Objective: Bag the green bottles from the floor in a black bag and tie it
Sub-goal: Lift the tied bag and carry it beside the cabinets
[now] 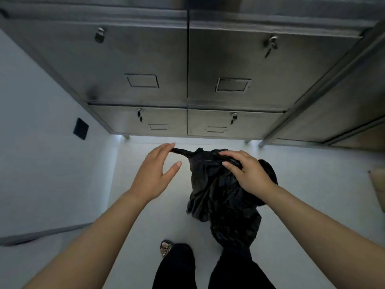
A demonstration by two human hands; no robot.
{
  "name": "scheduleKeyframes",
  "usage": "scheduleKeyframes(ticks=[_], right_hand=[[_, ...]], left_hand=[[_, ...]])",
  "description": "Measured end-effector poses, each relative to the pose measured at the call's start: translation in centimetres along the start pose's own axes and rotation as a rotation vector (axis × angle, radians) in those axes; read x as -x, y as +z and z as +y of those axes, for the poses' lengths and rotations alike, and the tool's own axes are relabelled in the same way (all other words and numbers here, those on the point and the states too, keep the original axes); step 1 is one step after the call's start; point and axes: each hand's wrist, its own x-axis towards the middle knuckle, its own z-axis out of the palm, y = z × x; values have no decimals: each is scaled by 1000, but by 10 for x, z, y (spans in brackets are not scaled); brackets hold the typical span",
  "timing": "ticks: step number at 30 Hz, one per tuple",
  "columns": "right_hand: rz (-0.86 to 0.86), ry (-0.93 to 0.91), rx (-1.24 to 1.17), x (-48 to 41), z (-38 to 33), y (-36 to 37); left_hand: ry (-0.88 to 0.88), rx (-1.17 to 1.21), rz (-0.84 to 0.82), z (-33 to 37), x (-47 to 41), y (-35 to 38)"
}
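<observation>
2 hands are at 1 black bag (218, 195) in the head view. The bag stands on the white floor (145, 205), just ahead of my legs and in front of a steel cabinet (187, 59). Its body is creased and slumped. Its top is gathered into a bunch, from which 1 twisted strand (182, 151) runs out sideways to my left.

My right hand (248, 174) lies on top of the gathered bunch. The fingers curl over the far side and the thumb presses into the near side, grasping the plastic. The forearm crosses the bag's right flank and covers part of it.

My left hand (154, 174) is released. The fingers are straight and close together, and their tips touch the free end of the twisted strand. The left thumb (175, 166) stands apart, below the strand and clear of it. I cannot tell whether the fingertips bear any load.

The opaque plastic hides the bag's contents.

Surroundings: the cabinet has 4 doors in 2 rows of 2, each with 1 lock near its top and 1 rectangular label frame below it. It stands on short feet with a lit gap beneath. A white wall (41, 142) at my left carries 1 dark square plate (80, 128). My left foot (166, 248) wears an open sandal, and both legs are in black trousers (235, 272). 1 tan object (378, 184) at the right edge is cut off and cannot be identified.
</observation>
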Motion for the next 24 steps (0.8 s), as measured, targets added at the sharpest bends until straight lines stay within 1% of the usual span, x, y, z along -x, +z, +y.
scheduleKeyframes(ticks=[2, 5, 10, 13, 17, 24], right_hand=[[64, 45, 13, 29, -13, -18], [224, 111, -18, 68, -27, -39], [461, 198, -40, 118, -38, -78], [578, 226, -60, 141, -36, -107], [687, 263, -88, 164, -27, -148], [789, 254, -155, 197, 4, -227]], left_hand=[[54, 13, -30, 21, 1, -15], [134, -4, -116, 45, 4, -22], [265, -42, -253, 79, 7, -17], [313, -60, -303, 106, -4, -10], [389, -62, -319, 150, -22, 9], [444, -44, -350, 234, -44, 64]])
